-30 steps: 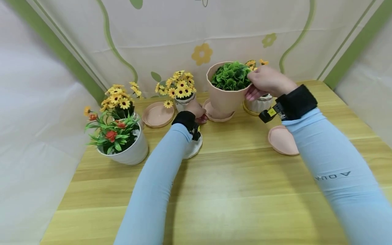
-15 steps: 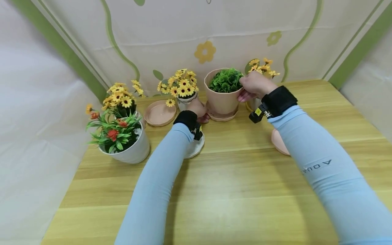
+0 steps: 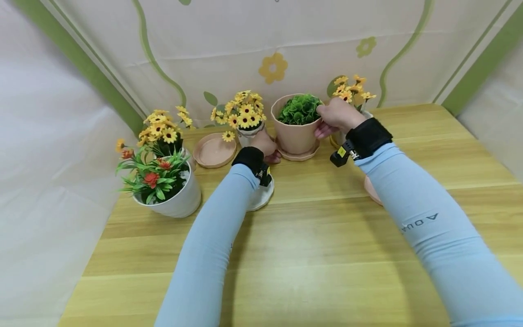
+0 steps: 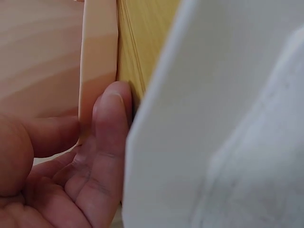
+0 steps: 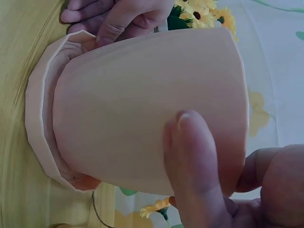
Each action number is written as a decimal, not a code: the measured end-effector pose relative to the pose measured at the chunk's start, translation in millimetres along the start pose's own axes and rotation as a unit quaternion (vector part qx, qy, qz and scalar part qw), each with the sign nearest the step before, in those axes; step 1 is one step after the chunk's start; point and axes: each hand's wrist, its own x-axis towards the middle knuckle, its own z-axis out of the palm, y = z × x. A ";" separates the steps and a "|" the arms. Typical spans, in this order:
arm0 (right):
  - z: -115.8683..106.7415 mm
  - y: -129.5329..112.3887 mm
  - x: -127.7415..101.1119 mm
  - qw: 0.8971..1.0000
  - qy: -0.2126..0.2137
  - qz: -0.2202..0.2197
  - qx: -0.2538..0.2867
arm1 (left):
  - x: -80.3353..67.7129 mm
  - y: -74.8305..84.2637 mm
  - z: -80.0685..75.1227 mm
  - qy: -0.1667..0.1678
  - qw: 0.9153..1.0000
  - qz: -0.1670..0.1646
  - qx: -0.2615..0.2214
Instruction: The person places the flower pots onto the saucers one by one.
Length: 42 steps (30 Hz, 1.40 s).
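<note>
A pink flower pot (image 3: 297, 136) with a leafy green plant (image 3: 300, 109) stands upright in a pink saucer (image 3: 300, 156) at the back of the table. My right hand (image 3: 339, 116) grips the pot's rim on its right side, thumb inside near the leaves and fingers along the outer wall. In the right wrist view the pot (image 5: 142, 104) sits inside the saucer's rim (image 5: 35, 109). My left hand (image 3: 263, 144) pinches the saucer's left edge; in the left wrist view, thumb and fingers hold the saucer rim (image 4: 97, 61) close beside a white saucer (image 4: 166, 156).
Yellow daisies in a white pot (image 3: 245, 120) stand behind my left hand, and another yellow-flowered plant (image 3: 347, 88) behind my right. A pink saucer (image 3: 214, 150), a white pot with red flowers (image 3: 175, 200) and more daisies (image 3: 161, 129) are at left. Another pink saucer (image 3: 371, 190) lies under my right forearm.
My right hand has lowered the pink pot from a raised, tilted position and moved it slightly left, so it now stands upright in the saucer. My left hand has kept its hold on the saucer.
</note>
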 end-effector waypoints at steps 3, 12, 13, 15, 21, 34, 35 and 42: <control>3.0 3.0 0.9 1.000 0.012 -0.011 0.005 | -7.0 1.0 -2.2 -0.005 1.000 0.005 -0.004; 22.5 23.1 2.0 0.994 0.060 -0.063 0.068 | 3.5 -4.6 -6.3 0.010 1.000 0.002 -0.003; 24.5 25.7 1.5 0.993 0.065 -0.068 0.071 | 5.6 -5.1 -6.0 0.013 1.000 -0.001 -0.003; 28.2 29.6 -0.3 0.991 0.073 -0.076 0.079 | 8.9 -6.0 -5.7 0.016 1.000 -0.004 0.000; 33.6 37.5 -3.0 0.988 0.084 -0.085 0.103 | 11.9 -6.5 -5.2 0.010 1.000 -0.014 -0.006; 34.5 41.4 1.6 0.985 0.084 -0.088 0.120 | -6.2 -3.4 -8.9 -0.011 1.000 0.005 -0.019; 34.6 41.8 1.9 0.985 0.083 -0.090 0.121 | -9.0 -2.6 -8.8 -0.012 1.000 0.004 -0.021; 33.9 44.8 5.3 0.984 0.082 -0.089 0.133 | -14.2 -2.4 -7.7 -0.009 0.999 0.010 -0.034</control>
